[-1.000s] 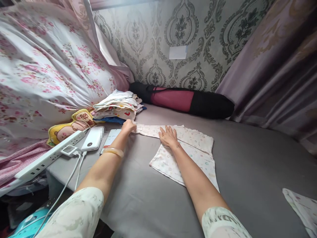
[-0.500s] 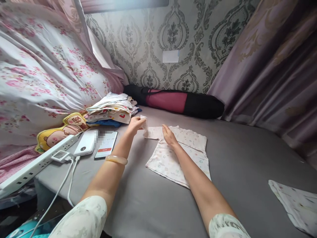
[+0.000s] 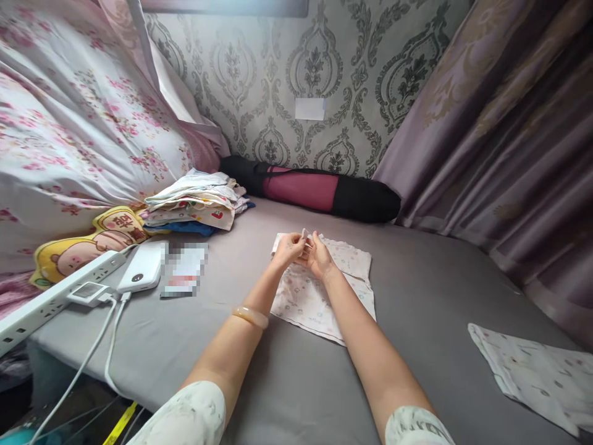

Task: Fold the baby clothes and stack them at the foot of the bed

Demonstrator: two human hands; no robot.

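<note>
A small pale long-sleeved shirt (image 3: 340, 256) with a fine coloured print lies spread on the grey sheet. Its left sleeve is turned inward over the body. My left hand (image 3: 288, 248), with a bangle on the wrist, pinches the sleeve end above the shirt. Right up against it, my right hand (image 3: 320, 259) curls its thumb and fingers at the same bit of cloth. The fingertips of both hands meet there and partly hide the fabric. Both forearms cover part of the lower shirt.
Left of the shirt are a stack of folded clothes (image 3: 192, 201), a yellow cartoon cushion (image 3: 69, 250), a power strip (image 3: 50, 303), a white power bank (image 3: 143, 266) and a phone (image 3: 183, 272). A black-and-maroon bag (image 3: 301, 188) lies along the wall; another folded garment (image 3: 532, 374) lies right.
My left hand has carried the sleeve end rightward, over the shirt, to my right hand. The right hand's fingers have curled in toward it. The view has shifted slightly right.
</note>
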